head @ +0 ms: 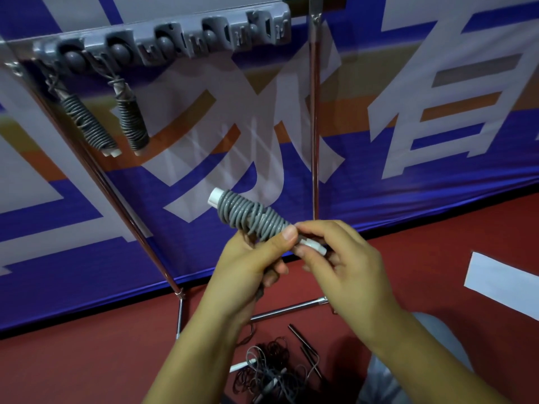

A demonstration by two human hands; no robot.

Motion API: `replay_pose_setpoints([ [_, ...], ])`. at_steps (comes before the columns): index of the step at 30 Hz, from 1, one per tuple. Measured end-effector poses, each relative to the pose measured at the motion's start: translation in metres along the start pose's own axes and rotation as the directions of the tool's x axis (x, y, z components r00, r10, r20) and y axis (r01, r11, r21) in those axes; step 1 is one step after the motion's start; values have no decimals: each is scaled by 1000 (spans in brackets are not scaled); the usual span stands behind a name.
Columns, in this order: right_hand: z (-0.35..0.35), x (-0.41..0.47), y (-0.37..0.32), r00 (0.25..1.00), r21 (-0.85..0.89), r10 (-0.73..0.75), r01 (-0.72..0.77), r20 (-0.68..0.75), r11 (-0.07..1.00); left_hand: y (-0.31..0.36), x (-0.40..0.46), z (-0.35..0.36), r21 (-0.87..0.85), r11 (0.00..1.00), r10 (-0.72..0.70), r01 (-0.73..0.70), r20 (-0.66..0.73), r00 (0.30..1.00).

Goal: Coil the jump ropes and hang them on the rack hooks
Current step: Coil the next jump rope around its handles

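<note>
Nearest to us, we are looking down at a loose tangle of grey cord (269,371) lying on the red floor (87,360) between our forearms, with a white handle tip (243,366) poking out of it and a couple of dark thin rods (303,345) just beside it. Above that, we are holding a coiled jump rope (250,215) in both hands, in front of the rack and below its hooks. Our left hand (248,266) is gripping the lower part of the bundle, its fingers curled round it and the thumb lying along the grey turns. Our right hand (344,258) is pinching the white handle end (313,245) that sticks out of the coil on the right, fingertips closed narrowly on it. The bundle is tilting up to the left, its other white end (216,196) showing at the top. On the rack, we are seeing a grey hook strip (163,39) fixed along the top bar, and two already coiled jump ropes (87,123) and (132,118) are hanging from hooks at its left end, side by side and slanting down to the right. The rack's metal posts (314,112) are standing in front of a blue, white and orange banner (437,126). A white sheet (504,284) is lying on the floor at the right edge.
</note>
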State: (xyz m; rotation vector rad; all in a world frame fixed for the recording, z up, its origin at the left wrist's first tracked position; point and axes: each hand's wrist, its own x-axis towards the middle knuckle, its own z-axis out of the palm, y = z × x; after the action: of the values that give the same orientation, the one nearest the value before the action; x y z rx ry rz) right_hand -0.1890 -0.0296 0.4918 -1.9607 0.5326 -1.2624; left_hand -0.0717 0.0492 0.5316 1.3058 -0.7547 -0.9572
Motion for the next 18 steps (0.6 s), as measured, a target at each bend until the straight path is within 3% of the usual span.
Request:
replay_pose_setpoints([
  [3, -1, -2, 0, 998, 84, 61, -59, -31, 995, 1, 2, -5, -41, 999, -6, 11, 113, 994],
  [6, -3, -1, -4, 966, 347, 250, -213, -63, 913, -3, 0, -18, -123, 989, -53, 87, 253, 966],
  [10, -6, 3, -3, 931, 447, 355, -285, -81, 848, -7, -3, -28, -91, 982, -138, 167, 263, 955],
  [15, -3, 7, 1, 918, 438, 387, -313, -89, 843, -5, 2, -27, 191, 966, -211, 173, 203, 956],
  [18, -4, 11, 3, 915, 382, 390, -326, -103, 865, -1, 13, -30, 451, 889, -121, 83, 55, 991],
])
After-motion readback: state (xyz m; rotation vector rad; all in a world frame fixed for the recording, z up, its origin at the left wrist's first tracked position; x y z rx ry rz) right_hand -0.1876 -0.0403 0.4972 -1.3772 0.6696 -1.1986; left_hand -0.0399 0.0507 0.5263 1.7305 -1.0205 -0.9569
